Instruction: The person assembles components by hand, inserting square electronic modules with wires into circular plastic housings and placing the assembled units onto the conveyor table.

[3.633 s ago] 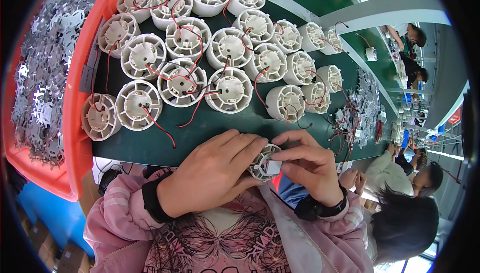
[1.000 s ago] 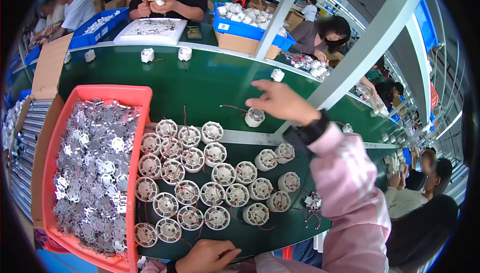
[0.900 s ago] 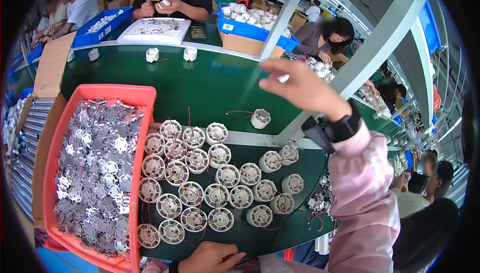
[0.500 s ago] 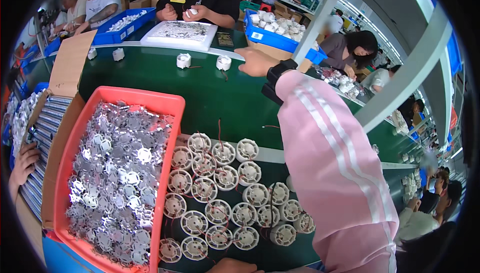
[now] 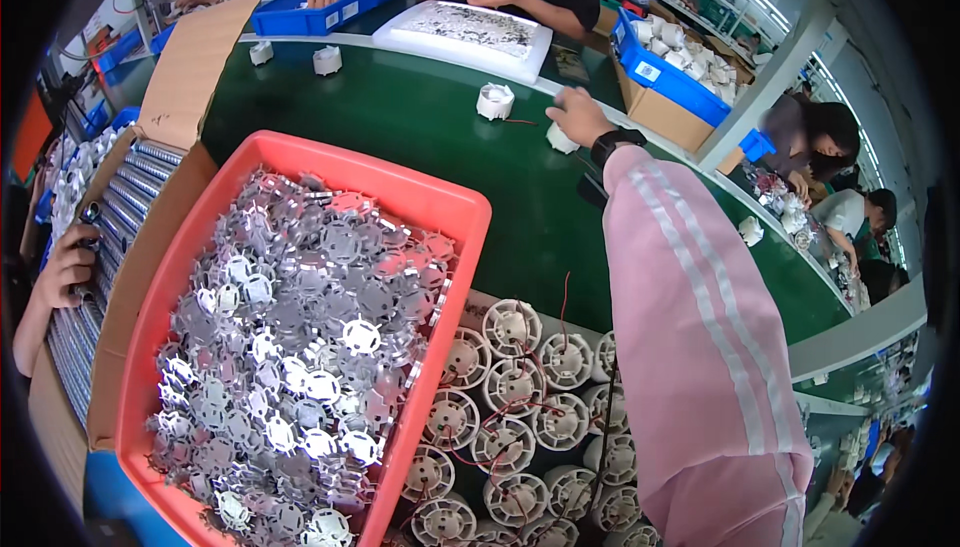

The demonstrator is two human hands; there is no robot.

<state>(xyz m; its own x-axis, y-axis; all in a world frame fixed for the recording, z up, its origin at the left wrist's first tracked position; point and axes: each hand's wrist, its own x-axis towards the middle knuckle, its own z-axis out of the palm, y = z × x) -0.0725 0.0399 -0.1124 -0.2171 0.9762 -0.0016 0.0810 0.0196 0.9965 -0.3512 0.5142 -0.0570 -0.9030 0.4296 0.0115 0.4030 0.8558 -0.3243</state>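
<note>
Right hand: I have the right hand (image 5: 582, 119) stretched out to the far side of the green surface (image 5: 420, 107), palm down with the fingers bent; from here I cannot tell whether they grip.
Piece at the hand: a small white housing (image 5: 562, 139) sits just under it, partly covered.
Left hand: outside my view, so I cannot tell its fingers.
Far edge: a pale rail (image 5: 655, 139) curves just beyond the fingers; past it are a white foam tray (image 5: 525, 67) and a blue bin (image 5: 685, 90).
Room to the left: another white housing (image 5: 495, 102) stands near the hand, its red wire trailing toward it; the green surface runs on leftward from there.
Near edge: the red bin's rim (image 5: 380, 177), slanting and heaped inside with silver metal plates (image 5: 300, 347).
Right side: a grey post (image 5: 775, 87) rises well apart from the hand.
Below the arm: round white housings (image 5: 515, 447) crowd together beside the red bin, some hidden by the pink sleeve (image 5: 700, 317).
</note>
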